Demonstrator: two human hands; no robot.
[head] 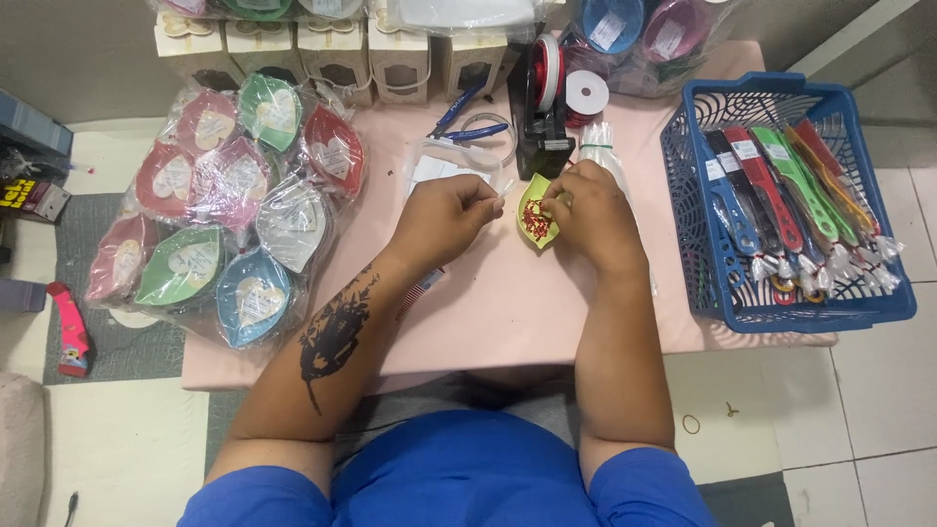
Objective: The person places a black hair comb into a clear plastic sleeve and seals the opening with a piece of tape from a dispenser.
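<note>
Pinching green leaf dish (536, 222), right hand (591, 213), table edge near

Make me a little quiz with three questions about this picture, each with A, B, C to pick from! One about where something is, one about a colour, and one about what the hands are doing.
1. Where is the blue basket?
A. On the person's right
B. On the person's left
C. On the floor under the table

2. What colour is the small leaf-shaped dish between the hands?
A. Black
B. Yellow-green
C. Purple

3. What is the right hand doing?
A. Hanging off the table
B. Holding the blue pliers
C. Touching the small dish

Answers:
1. A, it sits at the right end of the pink table, filled with wrapped long tools.
2. B, it is yellow-green with red marks on it.
3. C, its fingers rest on the dish's edge, while the left hand pinches something thin and pale beside it; the blue pliers lie untouched farther back.
</note>
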